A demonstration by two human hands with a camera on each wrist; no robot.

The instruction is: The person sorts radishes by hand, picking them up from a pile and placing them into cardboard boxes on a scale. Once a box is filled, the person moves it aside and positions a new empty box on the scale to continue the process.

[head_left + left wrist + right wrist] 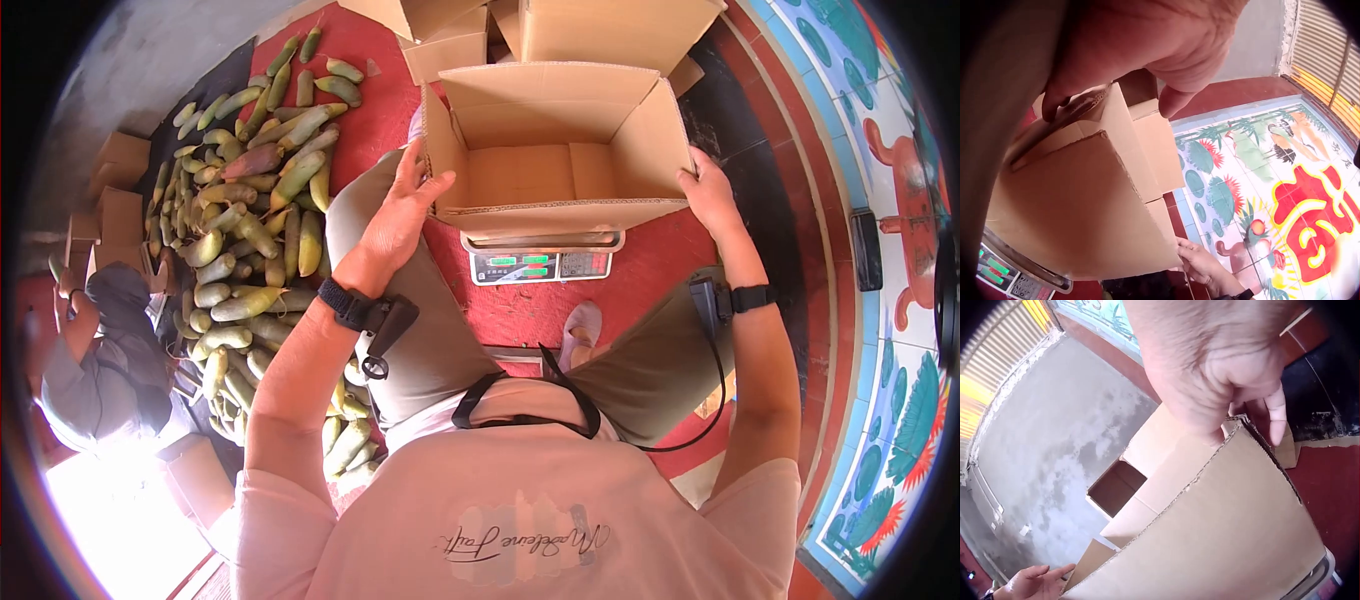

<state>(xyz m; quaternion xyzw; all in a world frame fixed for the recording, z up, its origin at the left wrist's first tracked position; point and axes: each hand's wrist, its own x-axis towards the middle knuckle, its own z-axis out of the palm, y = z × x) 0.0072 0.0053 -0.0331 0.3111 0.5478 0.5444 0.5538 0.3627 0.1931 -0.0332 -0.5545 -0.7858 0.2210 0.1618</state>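
Observation:
An open-topped cardboard box (560, 217) sits on a digital scale (540, 266) with lit green displays; the box hides the scale's top. The left hand (398, 212) lies against the box's left side near the front corner, fingers extended and thumb spread, as the right wrist view also shows for this hand (1032, 584). At the opposite side the right hand (712, 196) grips the upper edge; in the right wrist view its thumb and fingers straddle the cardboard wall (1235, 512). The left wrist view shows the box's outer wall (1079, 212) close up.
A large pile of green gourd-like vegetables (250, 230) covers the floor at left. More cardboard boxes (610, 30) stand behind the open one. Another person (110, 360) is at far left. A phone-like black object (866, 249) lies on the painted tiles at right.

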